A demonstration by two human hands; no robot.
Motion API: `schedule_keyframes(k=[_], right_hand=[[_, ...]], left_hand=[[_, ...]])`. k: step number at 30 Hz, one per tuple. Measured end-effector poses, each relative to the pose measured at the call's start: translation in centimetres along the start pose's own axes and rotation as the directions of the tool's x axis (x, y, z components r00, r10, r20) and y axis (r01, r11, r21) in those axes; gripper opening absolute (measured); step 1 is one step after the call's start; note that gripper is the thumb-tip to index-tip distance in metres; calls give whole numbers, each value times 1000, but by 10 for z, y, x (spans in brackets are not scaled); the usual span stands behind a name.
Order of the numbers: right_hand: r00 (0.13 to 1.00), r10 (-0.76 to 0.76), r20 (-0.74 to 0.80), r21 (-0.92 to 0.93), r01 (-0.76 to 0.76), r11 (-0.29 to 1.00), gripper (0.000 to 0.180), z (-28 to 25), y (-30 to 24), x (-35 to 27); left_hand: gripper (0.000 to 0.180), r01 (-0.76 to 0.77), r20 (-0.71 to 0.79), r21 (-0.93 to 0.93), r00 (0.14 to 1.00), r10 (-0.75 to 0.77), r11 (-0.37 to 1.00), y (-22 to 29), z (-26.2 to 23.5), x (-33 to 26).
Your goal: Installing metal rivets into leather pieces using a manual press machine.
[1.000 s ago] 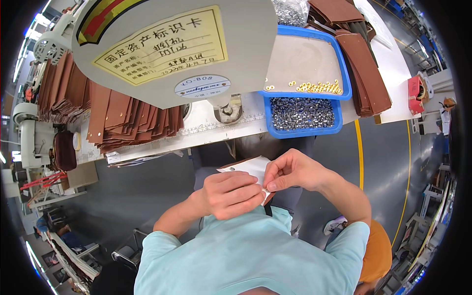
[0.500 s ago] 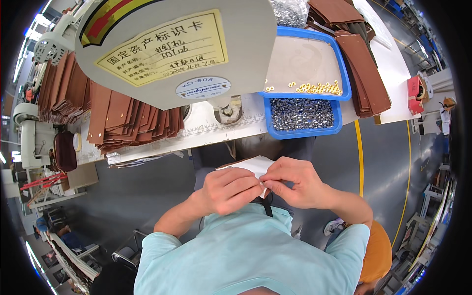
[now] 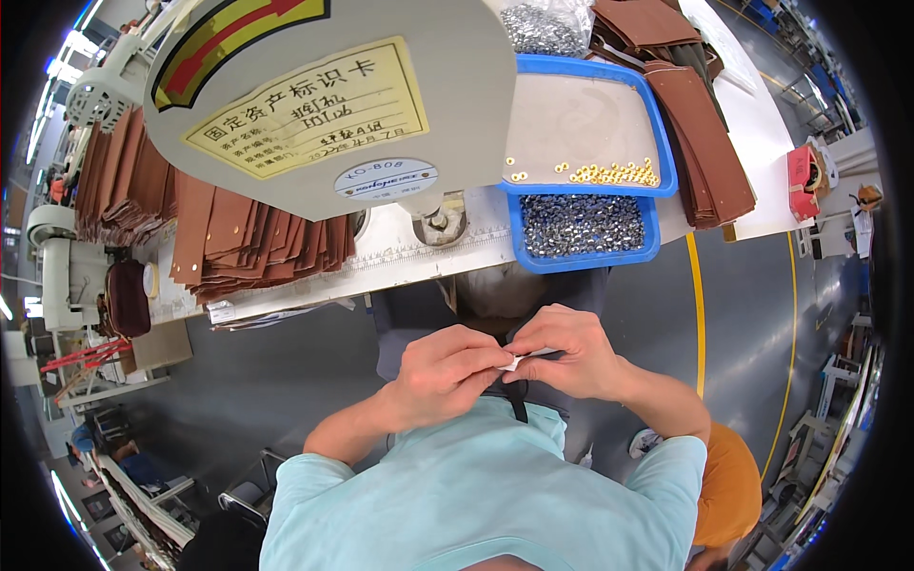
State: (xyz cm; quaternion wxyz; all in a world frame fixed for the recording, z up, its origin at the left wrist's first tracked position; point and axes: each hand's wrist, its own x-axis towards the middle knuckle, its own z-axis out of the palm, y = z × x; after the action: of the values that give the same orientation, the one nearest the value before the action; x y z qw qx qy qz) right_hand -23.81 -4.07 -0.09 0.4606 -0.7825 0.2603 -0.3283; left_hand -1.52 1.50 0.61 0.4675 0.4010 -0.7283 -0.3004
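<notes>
In front of my chest both hands are pinched on a small white piece, perhaps paper or the pale side of a leather piece [image 3: 515, 363]. Only a narrow edge of it shows between the fingertips. My left hand [image 3: 441, 374] has its fingers curled and pressed together at the piece's left side. My right hand [image 3: 571, 354] grips it from the right with thumb and forefinger. The fingertips of both hands almost meet. Most of the piece is hidden behind my fingers.
A pale machine head [image 3: 476, 105] overhangs the white table [image 3: 400, 271]. Brown leather pieces [image 3: 248, 238] lie stacked left, more [image 3: 700, 143] right. An upper blue tray [image 3: 666, 124] holds gold eyelets [image 3: 614, 174]; a lower blue tray [image 3: 581, 264] holds silvery metal parts. Someone in orange [image 3: 731, 485] is behind my right.
The white piece, broad with a brown edge before, now shows only as a thin strip. My hands have turned slightly and stay close together. The view has shifted a little.
</notes>
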Motion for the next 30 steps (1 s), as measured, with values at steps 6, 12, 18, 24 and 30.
schedule_keyframes(k=[6,12,18,24,30], right_hand=[[998,7,-66,62,-3,998,20,4,2,3],[987,-133,-90,-161,118,980,20,14,9,-1],[955,284,84,165,-294,941,51,-15,-6,7],[803,497,329,283,-586,759,47,-74,27,-10],[844,472,253,-128,-455,881,16,-56,19,5]], left_hand=[[34,132,36,-89,991,-129,987,5,-4,3],[49,217,208,108,949,-236,970,6,-2,10],[47,577,122,-44,814,-568,816,-2,-10,8],[17,598,-77,-579,637,-767,554,-32,-54,-7],[30,627,-86,-614,551,-830,479,-35,-88,-41]])
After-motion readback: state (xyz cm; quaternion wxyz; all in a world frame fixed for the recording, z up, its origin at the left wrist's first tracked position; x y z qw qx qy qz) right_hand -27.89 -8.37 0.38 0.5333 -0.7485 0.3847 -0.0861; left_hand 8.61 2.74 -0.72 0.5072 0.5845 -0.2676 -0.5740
